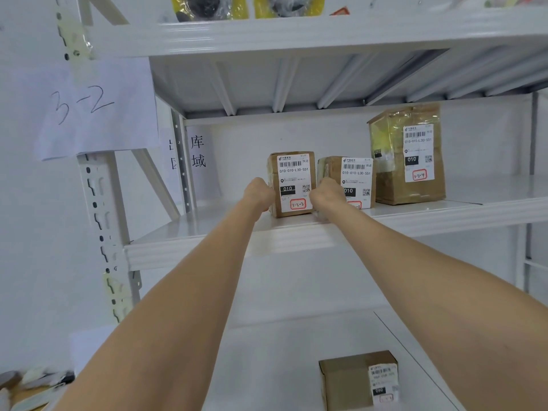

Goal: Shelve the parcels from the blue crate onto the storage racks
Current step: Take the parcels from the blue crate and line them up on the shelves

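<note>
**A:** What does the middle shelf carry?

**B:** Three brown parcels with white labels. The small parcel stands upright close to the front edge, the leftmost of the three. Its red-framed mark reads 3-2-2.

**A:** And the hands?

**B:** The left hand clasps its left side and the right hand its right side. The fingers are grasping the box between them, with their tips mostly hidden.

**A:** Anything crowding it?

**B:** A second parcel stands just beside it on the right, partly covered by the right hand. A taller parcel, taped over and marked 3-2-4, stands further right.

**A:** Elsewhere?

**B:** A paper sheet reading 3-2 hangs on the left upright. Yellow-wrapped bundles sit on the shelf above. One more box lies on the lower shelf.
</note>
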### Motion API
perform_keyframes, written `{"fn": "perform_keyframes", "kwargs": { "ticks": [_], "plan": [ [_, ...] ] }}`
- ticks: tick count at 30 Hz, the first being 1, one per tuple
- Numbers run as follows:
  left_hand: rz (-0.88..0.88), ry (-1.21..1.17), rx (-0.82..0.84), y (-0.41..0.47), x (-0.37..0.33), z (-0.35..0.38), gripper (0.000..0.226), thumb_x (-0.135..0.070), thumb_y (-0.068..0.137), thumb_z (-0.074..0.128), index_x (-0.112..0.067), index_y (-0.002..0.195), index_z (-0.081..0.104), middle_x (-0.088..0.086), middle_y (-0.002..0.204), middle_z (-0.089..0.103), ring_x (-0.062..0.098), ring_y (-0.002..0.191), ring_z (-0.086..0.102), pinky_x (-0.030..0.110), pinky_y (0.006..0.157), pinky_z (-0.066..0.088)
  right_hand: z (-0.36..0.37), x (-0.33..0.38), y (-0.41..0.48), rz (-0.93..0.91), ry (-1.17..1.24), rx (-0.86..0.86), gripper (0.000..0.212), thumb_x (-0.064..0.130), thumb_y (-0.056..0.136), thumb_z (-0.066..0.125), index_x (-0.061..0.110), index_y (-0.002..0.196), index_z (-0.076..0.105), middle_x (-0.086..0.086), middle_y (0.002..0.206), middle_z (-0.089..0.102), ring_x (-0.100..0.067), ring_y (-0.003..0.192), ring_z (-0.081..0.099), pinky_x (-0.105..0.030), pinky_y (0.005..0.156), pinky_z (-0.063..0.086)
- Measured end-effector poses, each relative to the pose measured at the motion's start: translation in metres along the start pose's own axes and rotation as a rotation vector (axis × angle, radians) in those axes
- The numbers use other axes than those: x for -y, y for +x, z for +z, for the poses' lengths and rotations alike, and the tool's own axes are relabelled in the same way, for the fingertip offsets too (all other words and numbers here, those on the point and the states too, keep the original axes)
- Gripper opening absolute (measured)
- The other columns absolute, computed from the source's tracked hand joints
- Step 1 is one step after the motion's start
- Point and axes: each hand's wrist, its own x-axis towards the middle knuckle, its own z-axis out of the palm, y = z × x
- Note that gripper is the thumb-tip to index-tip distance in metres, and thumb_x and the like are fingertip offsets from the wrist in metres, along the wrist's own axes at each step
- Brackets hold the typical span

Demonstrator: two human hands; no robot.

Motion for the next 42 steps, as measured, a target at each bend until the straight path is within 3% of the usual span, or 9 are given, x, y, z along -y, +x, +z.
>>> {"fn": "perform_keyframes", "kwargs": {
  "ticks": [4,6,7,9,12,21,29,34,42],
  "plan": [
    [0.08,0.011,-0.071,-0.015,-0.006,-0.002,0.031,0.002,0.09,0.04,-0.018,0.066,0.037,-0.001,0.075,0.042,0.028,0.092,0.049,0.043,0.095,0.05,-0.005,-0.005,-0.015,-0.011,0.008,-0.036,0.033,0.01,0.092,0.048,0.005,0.125,0.048,-0.014,0.123,0.057,-0.032,0.109,0.056,-0.034,0.079,0.043],
    [0.118,-0.008,-0.081,-0.024,-0.011,-0.001,0.014,-0.005,0.09,0.043,-0.009,0.091,0.057,0.009,0.095,0.06,0.032,0.1,0.058,0.042,0.093,0.051,-0.009,-0.007,-0.024,0.0,-0.004,-0.062,0.036,0.014,0.092,0.052,0.008,0.127,0.048,-0.012,0.122,0.058,-0.032,0.11,0.055,-0.034,0.079,0.043],
    [0.138,-0.003,-0.082,-0.027,-0.012,0.002,0.024,-0.006,0.09,0.043,-0.007,0.109,0.058,0.012,0.109,0.062,0.032,0.106,0.06,0.04,0.092,0.051,-0.013,-0.008,-0.028,0.007,-0.01,-0.079,0.036,0.016,0.092,0.053,0.009,0.127,0.048,-0.011,0.123,0.057,-0.032,0.11,0.055,-0.034,0.08,0.044],
    [0.176,0.008,-0.073,-0.036,-0.016,0.008,0.036,-0.004,0.09,0.04,-0.007,0.124,0.052,0.011,0.122,0.058,0.029,0.111,0.058,0.036,0.092,0.05,-0.02,-0.01,-0.037,0.017,-0.024,-0.109,0.04,0.016,0.09,0.053,0.01,0.129,0.046,-0.012,0.125,0.055,-0.033,0.113,0.052,-0.038,0.089,0.047],
    [0.247,-0.009,-0.046,-0.049,-0.019,0.024,0.036,-0.005,0.09,0.04,-0.009,0.124,0.052,0.008,0.121,0.059,0.025,0.108,0.059,0.034,0.09,0.05,-0.032,-0.02,-0.047,0.023,-0.058,-0.148,0.048,0.015,0.088,0.051,0.013,0.135,0.042,-0.013,0.132,0.05,-0.034,0.12,0.047,-0.041,0.097,0.045],
    [0.417,-0.057,0.055,-0.101,-0.022,0.122,0.031,-0.004,0.089,0.044,-0.008,0.114,0.061,0.008,0.113,0.066,0.023,0.108,0.059,0.03,0.092,0.046,-0.074,-0.096,-0.078,0.096,-0.163,-0.263,0.048,0.014,0.09,0.051,0.019,0.137,0.042,-0.01,0.14,0.039,-0.03,0.13,0.036,-0.036,0.099,0.038],
    [0.292,0.067,0.303,-0.159,0.012,0.265,0.031,-0.008,0.09,0.044,-0.01,0.117,0.06,0.005,0.117,0.064,0.021,0.109,0.059,0.022,0.083,0.042,-0.124,-0.243,-0.108,0.249,-0.259,-0.159,0.048,0.02,0.091,0.052,0.02,0.138,0.041,-0.01,0.14,0.037,-0.029,0.128,0.037,-0.037,0.101,0.038],
    [0.16,0.108,0.463,-0.229,0.03,0.374,0.031,-0.009,0.09,0.046,-0.009,0.117,0.06,0.009,0.117,0.063,0.023,0.111,0.058,0.028,0.093,0.047,-0.166,-0.365,-0.144,0.417,-0.286,-0.054,0.05,0.018,0.09,0.051,0.02,0.138,0.041,-0.011,0.139,0.038,-0.031,0.128,0.039,-0.04,0.104,0.039],
    [0.014,0.201,0.696,-0.352,0.036,0.531,0.033,-0.009,0.089,0.047,-0.01,0.12,0.058,0.007,0.12,0.061,0.023,0.113,0.056,0.029,0.091,0.046,-0.249,-0.541,-0.207,0.602,-0.28,0.051,0.049,0.017,0.091,0.052,0.019,0.138,0.041,-0.01,0.138,0.04,-0.028,0.125,0.043,-0.04,0.1,0.045]
  ]
}}
